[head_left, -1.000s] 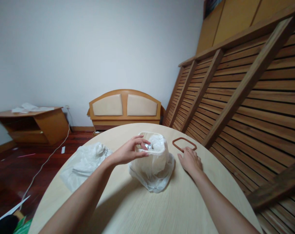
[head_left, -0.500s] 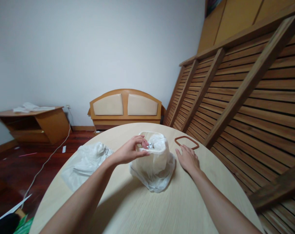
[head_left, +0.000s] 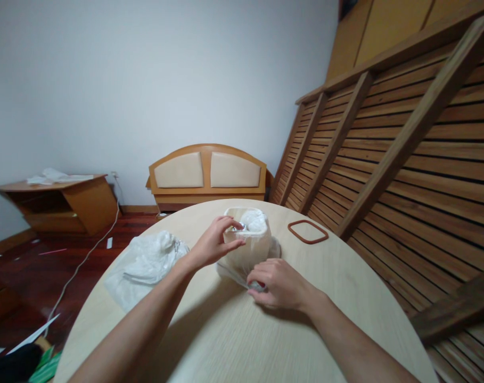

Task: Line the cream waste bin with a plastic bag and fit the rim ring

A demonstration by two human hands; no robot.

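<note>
A small white bin [head_left: 247, 246], draped with a thin translucent plastic bag [head_left: 234, 271], stands upright on the round table. My left hand [head_left: 220, 240] pinches its near left rim, fingers inside and thumb outside. Something shiny shows inside the opening by the fingertips; I cannot make out what. In front of the bin, my right hand [head_left: 279, 282] is closed on the bag's loose lower edge, gathering the film under its fingers. A brown rounded-square ring [head_left: 308, 232] lies flat to the right of the bin, apart from both hands.
A crumpled white plastic bag [head_left: 154, 260] lies on the pale table [head_left: 345, 314], left of the bin. Slatted wooden panels [head_left: 405, 159] lean on the right. Beyond are a headboard [head_left: 206, 170] and a low cabinet [head_left: 85, 205]; a cable [head_left: 84, 258] runs across the floor.
My right hand has left the brown ring and moved left to the front of the bin, closing on the bag's lower edge. My left hand stays on the rim.
</note>
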